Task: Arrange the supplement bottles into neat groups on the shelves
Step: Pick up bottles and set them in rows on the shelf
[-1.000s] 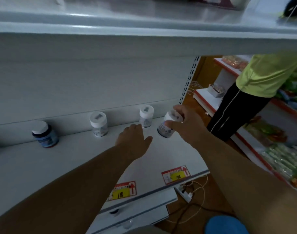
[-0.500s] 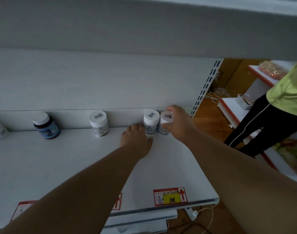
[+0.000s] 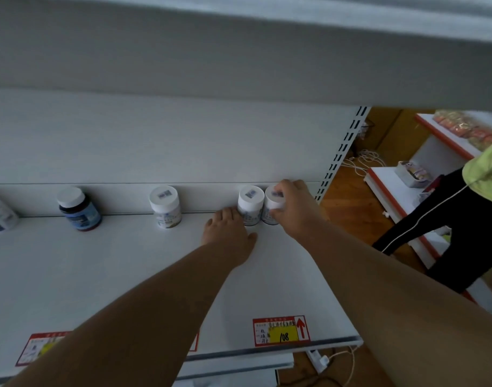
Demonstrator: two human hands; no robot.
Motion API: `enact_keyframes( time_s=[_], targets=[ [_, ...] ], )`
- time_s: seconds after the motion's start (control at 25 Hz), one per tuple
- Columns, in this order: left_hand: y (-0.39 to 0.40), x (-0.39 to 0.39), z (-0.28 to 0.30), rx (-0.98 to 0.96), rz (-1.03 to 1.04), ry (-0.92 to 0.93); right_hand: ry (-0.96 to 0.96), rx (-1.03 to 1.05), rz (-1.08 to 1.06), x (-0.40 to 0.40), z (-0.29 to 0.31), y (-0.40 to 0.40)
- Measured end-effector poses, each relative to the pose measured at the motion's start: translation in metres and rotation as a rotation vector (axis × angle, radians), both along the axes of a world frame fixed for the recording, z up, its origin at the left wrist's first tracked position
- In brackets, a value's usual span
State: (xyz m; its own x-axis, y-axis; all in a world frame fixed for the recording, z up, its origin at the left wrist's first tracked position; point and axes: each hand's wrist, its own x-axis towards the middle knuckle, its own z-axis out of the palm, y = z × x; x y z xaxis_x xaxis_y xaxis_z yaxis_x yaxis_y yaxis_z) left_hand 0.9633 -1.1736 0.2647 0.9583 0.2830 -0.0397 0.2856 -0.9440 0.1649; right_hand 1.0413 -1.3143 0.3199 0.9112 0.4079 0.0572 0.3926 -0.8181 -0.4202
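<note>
shelf [image 3: 99, 275]: white, and it carries all the bottles in one row against the back panel.
other person [image 3: 462, 219]: stands well apart on my right, beyond the shelf's end, no part of my risk.
dark bottle [image 3: 80, 209]: upright, well apart to the left, a different kind, so I judge it belongs in its own group.
lone bottle [image 3: 165, 206]: white, upright, cap up, standing apart from the pair; it is not yet grouped.
left hand [image 3: 229, 237]: mine, lying flat and relaxed on the shelf, fingertips touching the foot of the left bottle [image 3: 250, 204], gripping nothing.
right hand [image 3: 291, 208]: mine, fingers curled over the cap of the right bottle [image 3: 272, 206], holding it from above.
pair: both bottles stand upright, long axis vertical, caps up, touching side by side near the shelf's right end.
risk: a sideways shove from my right hand could, I judge, tip the left bottle, since both are tall on small bases.
risk: lifting my fingers off crookedly may drag the right bottle out of line.
</note>
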Motion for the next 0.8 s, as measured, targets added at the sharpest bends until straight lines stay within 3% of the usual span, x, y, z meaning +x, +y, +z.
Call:
enact_keyframes(
  time_s=[0.12, 0.28, 0.4, 0.56, 0.8],
  targets=[
    [0.002, -0.008, 0.009, -0.042, 0.005, -0.004, -0.005, -0.002, -0.017, -0.008, 0.002, -0.001],
    [0.008, -0.040, 0.036, -0.114, -0.019, -0.036, -0.186, -0.051, -0.027, -0.040, 0.015, 0.002],
    [0.024, -0.086, 0.061, -0.182, -0.058, -0.138, -0.279, 0.049, 0.034, -0.081, 0.027, 0.023],
    [0.096, -0.201, 0.071, -0.137, -0.012, -0.232, -0.305, 0.168, 0.197, -0.167, 0.037, 0.100],
    [0.250, -0.416, 0.070, 0.042, 0.329, -0.283, -0.303, 0.297, 0.580, -0.337, 0.052, 0.285]
  ],
)
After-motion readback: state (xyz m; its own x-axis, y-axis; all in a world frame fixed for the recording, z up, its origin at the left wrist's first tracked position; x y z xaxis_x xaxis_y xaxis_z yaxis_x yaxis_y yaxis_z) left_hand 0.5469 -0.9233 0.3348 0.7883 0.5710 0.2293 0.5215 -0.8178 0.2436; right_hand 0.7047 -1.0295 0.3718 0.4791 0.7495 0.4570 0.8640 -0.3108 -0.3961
